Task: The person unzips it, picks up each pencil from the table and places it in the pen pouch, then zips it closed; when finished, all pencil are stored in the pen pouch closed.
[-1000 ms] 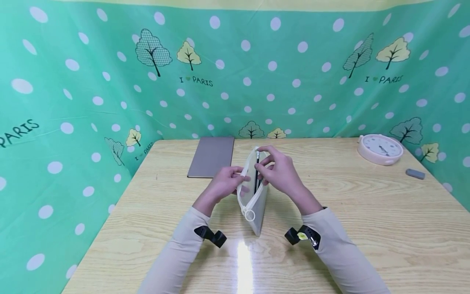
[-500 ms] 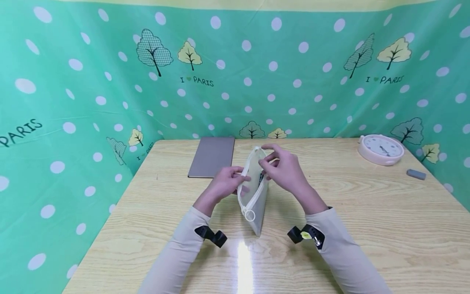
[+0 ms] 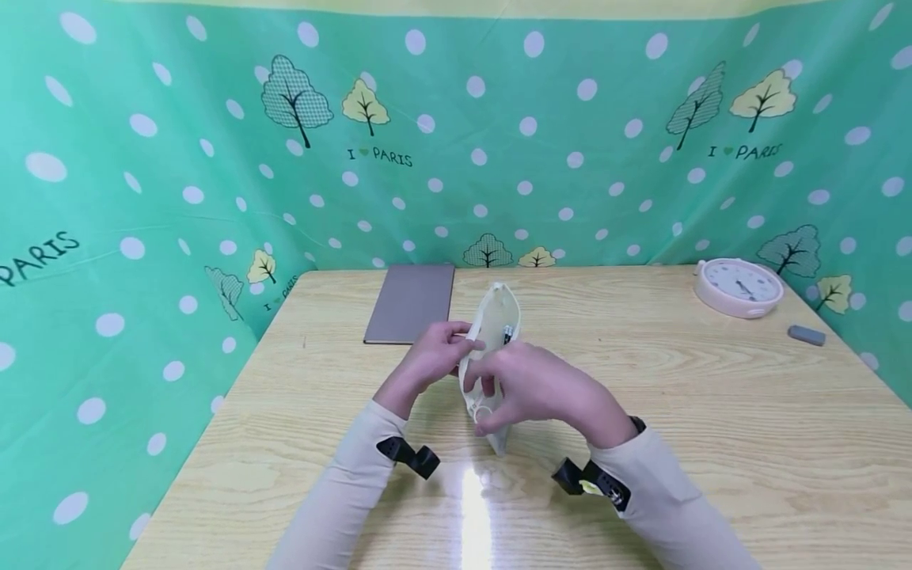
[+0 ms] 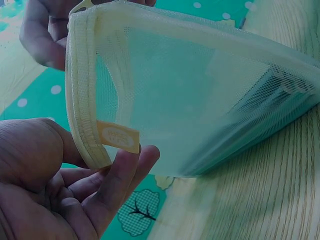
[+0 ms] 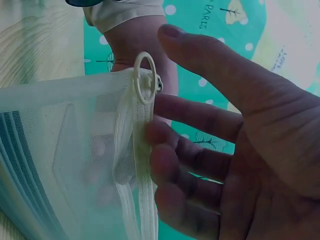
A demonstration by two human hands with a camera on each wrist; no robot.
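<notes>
A white mesh zipper pouch stands upright on the table with its mouth open. Through the mesh, dark long slim items show at the bottom, and one tip is visible inside the mouth. My left hand grips the pouch's left rim, by a small yellow label. At the near end of the zipper hangs a pull ring. My right hand is beside it, thumb spread away from the fingers, fingertips right at the zipper edge; the ring lies between thumb and index finger, not pinched.
A grey-brown notebook lies flat behind my left hand. Toward the back right are a pink round clock and a small grey block. A green dotted curtain borders the wooden table.
The black-and-white slim item has dropped down into the pouch from my right hand. My right hand has left the far end of the mouth and come nearer, to the zipper ring. Left hand unchanged.
</notes>
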